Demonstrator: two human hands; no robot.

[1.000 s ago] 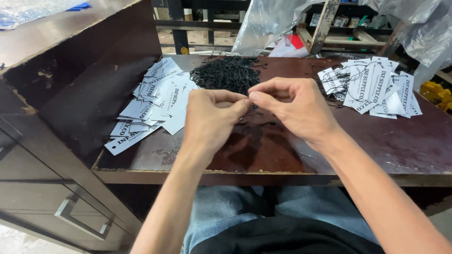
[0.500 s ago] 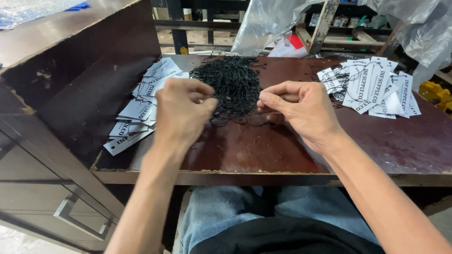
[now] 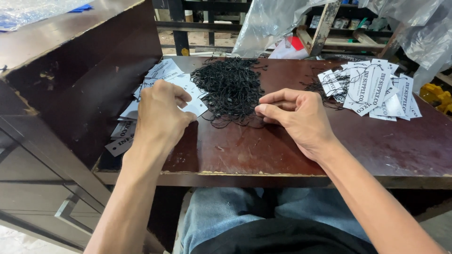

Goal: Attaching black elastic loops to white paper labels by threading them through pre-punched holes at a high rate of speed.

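A tangled heap of thin black strings (image 3: 230, 87) lies in the middle of the dark brown table (image 3: 263, 155). My left hand (image 3: 160, 115) rests on a pile of white paper tags (image 3: 162, 75) at the table's left, its fingers curled on one tag. My right hand (image 3: 296, 117) sits just right of the string heap, thumb and fingers pinched together at its edge; whether a string is between them is too small to tell. A second pile of white tags with strings attached (image 3: 372, 89) lies at the far right.
A dark wooden cabinet (image 3: 61, 94) with a drawer handle stands against the table's left side. Clear plastic sheeting (image 3: 278, 23) and wooden racks hang behind the table. My legs in blue jeans (image 3: 221, 216) are under the front edge.
My hands, close together a second ago, have moved apart. The left one went left onto the plain tags, the right one down to the edge of the string heap.
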